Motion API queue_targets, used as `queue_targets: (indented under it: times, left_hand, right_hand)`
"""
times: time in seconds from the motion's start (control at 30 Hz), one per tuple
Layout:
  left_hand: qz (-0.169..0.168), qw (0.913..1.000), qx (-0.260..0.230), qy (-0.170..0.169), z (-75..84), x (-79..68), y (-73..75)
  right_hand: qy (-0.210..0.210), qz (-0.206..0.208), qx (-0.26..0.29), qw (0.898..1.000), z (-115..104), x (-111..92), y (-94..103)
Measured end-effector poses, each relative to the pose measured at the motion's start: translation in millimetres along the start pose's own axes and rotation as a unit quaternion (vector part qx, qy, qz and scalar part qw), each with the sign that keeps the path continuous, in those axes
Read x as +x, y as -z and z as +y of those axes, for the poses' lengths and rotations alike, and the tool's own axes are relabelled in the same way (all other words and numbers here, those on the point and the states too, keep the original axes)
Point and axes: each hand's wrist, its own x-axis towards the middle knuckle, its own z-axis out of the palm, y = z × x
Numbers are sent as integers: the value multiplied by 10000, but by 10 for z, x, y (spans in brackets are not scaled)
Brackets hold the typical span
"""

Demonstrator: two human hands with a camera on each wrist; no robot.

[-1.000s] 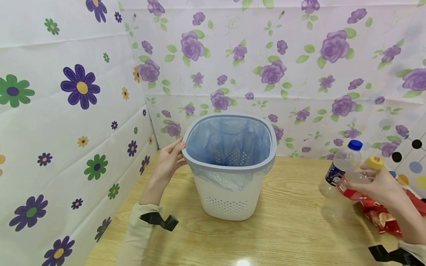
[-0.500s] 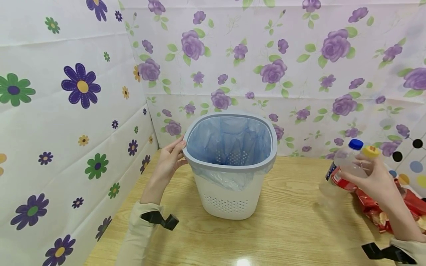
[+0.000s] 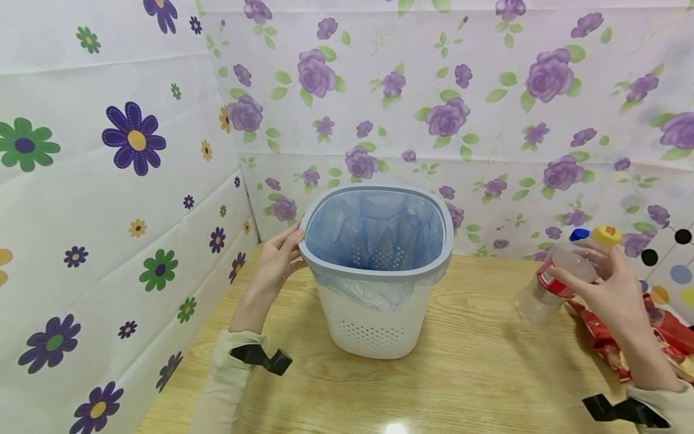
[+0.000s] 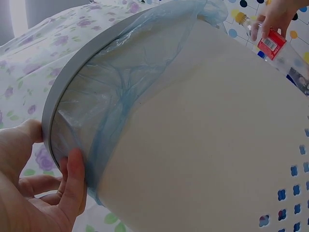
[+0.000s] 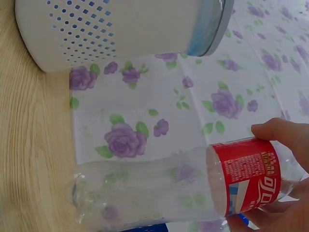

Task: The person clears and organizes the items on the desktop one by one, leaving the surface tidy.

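My left hand point(image 3: 276, 260) grips the left side of the bin's grey rim point(image 4: 67, 79); its thumb lies on the edge and its fingers are under it, against the liner. The white plastic waste bin point(image 3: 374, 334) stands upright, lined with a blue bag point(image 3: 374, 223) folded over the outside. My right hand point(image 3: 618, 292) holds a clear plastic bottle point(image 5: 145, 191) with a red label and a yellow cap point(image 3: 606, 234), fingers curled round its upper part. The bottle leans, base toward the bin. Behind it is a second bottle with a blue cap point(image 3: 579, 234), mostly hidden.
Red snack packets point(image 3: 602, 340) lie on the table's right side, partly behind the right forearm. The wood-grain table point(image 3: 466, 374) runs between bin and bottles. Flowered cloth point(image 3: 401, 108) hangs at the back and another point(image 3: 92, 229) at the left.
My right hand has lifted slightly and moved left with the yellow-capped bottle, which now covers most of the blue-capped one. The left hand and bin have stayed in place.
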Motion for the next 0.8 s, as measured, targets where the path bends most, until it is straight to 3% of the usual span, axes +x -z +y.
queue_targets:
  times: [0.47,0.8]
  left_hand:
    - [29,10000,61,38,-4,6,0]
    - [1,10000,59,-21,-11,6,9]
  right_hand:
    - [101,282,502,9983,-88,21,-20]
    - [649,703,728,9927,-190,71,-107]
